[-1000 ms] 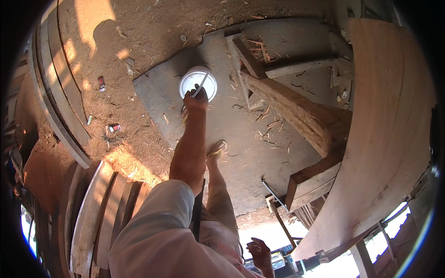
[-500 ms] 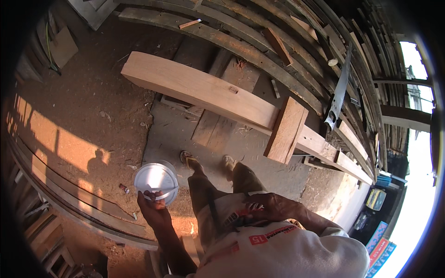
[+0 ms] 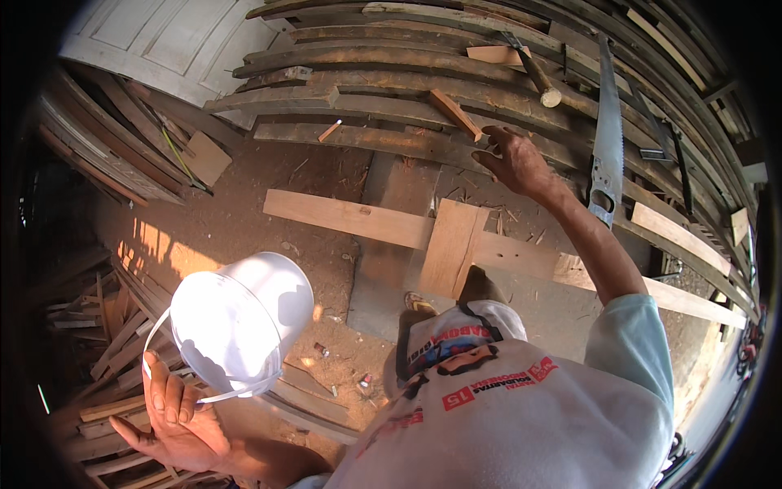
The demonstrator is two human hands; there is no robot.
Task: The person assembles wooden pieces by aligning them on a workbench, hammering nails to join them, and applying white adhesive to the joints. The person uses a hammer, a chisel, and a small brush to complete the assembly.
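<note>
By its thin handle, a white lidded plastic bucket [image 3: 281, 297] hangs tilted from the fingers of my left hand [image 3: 183, 416], whose palm is turned up. My right hand [image 3: 517, 163] is stretched out over the stacked boards [image 3: 375, 102], fingers apart and holding nothing I can see. Its fingertips are nearest to the end of a small reddish-brown wood block [image 3: 454, 114]; whether they touch it I cannot tell. Below that hand lies a long planed timber [image 3: 350, 216] with a short wide wooden piece [image 3: 452, 244] across it.
A hand saw [image 3: 607, 147] and a wooden-handled hammer [image 3: 538, 75] lie on the boards to the right, near a dark try square [image 3: 652, 130]. A small stick with a white tip [image 3: 330, 130] rests further left. A white panelled door [image 3: 155, 41] stands far left, beside leaning planks [image 3: 122, 147].
My left hand has raised the bucket closer and tilted it. My right hand has left my belly and reached forward over the boards. The whole view has shifted.
</note>
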